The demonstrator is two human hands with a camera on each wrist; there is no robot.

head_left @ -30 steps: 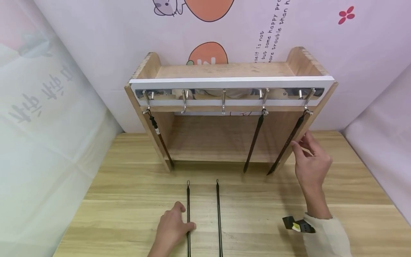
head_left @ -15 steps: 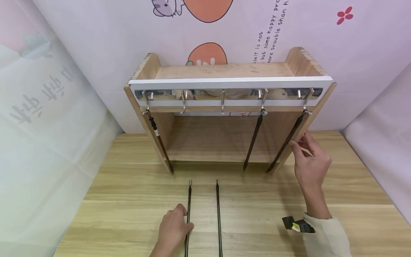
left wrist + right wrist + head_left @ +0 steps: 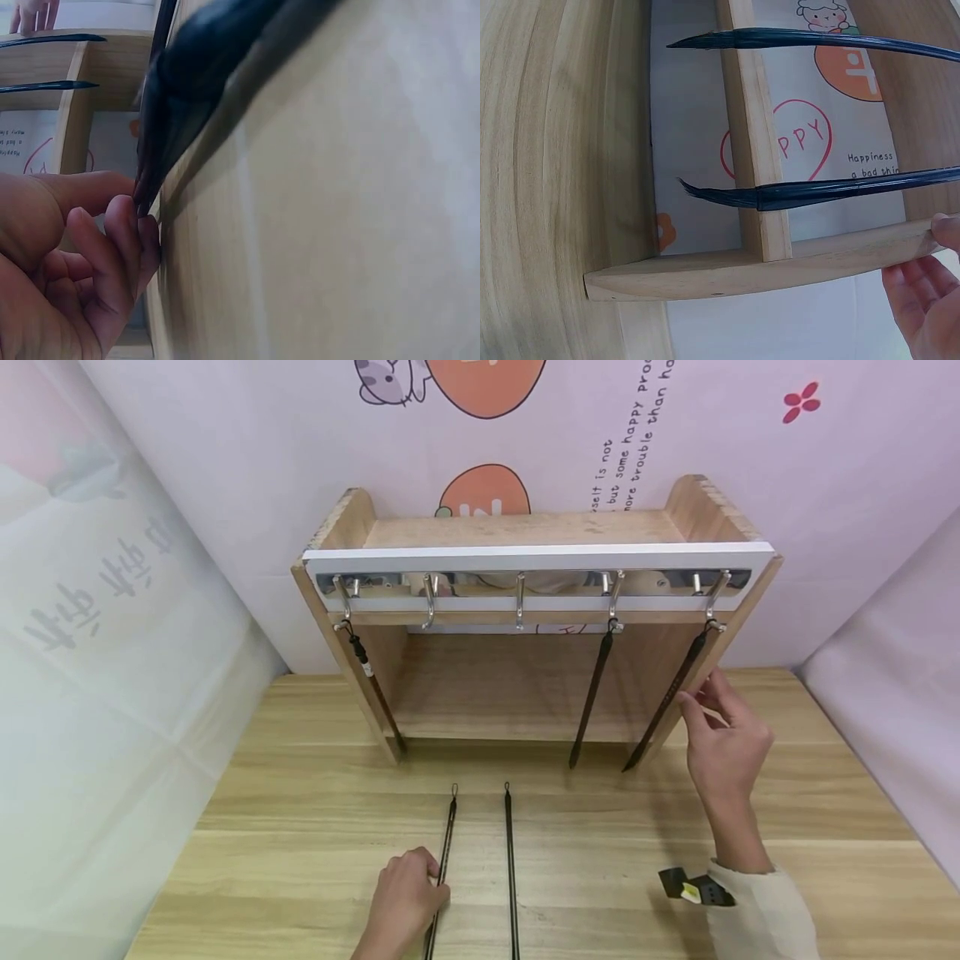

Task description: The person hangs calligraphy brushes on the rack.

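My left hand point(image 3: 405, 893) pinches a dark writing brush point(image 3: 448, 831) between thumb and fingers, low over the table; its loop end points toward the rack. In the left wrist view, the brush point(image 3: 187, 82) rises blurred and close, its shadow on the wood. A second brush point(image 3: 512, 860) lies to the right of it. My right hand point(image 3: 726, 752) grips the right side board of the wooden rack point(image 3: 757, 585), thumb in front and fingers behind. Three brushes hang by loops from the rack's hooks: one far left point(image 3: 378, 693), two on the right point(image 3: 592, 697) point(image 3: 667, 697).
A white rail point(image 3: 465, 560) with several metal hooks runs across the rack's front; the second and middle hooks carry nothing. Behind stands a printed cloth backdrop point(image 3: 570, 427). A white cloth point(image 3: 135, 652) hangs along the left side.
The brush at my left hand has tilted, its loop end shifting right. Left thumb and fingers have closed on it. My right hand stays on the rack; the hanging brushes sway slightly.
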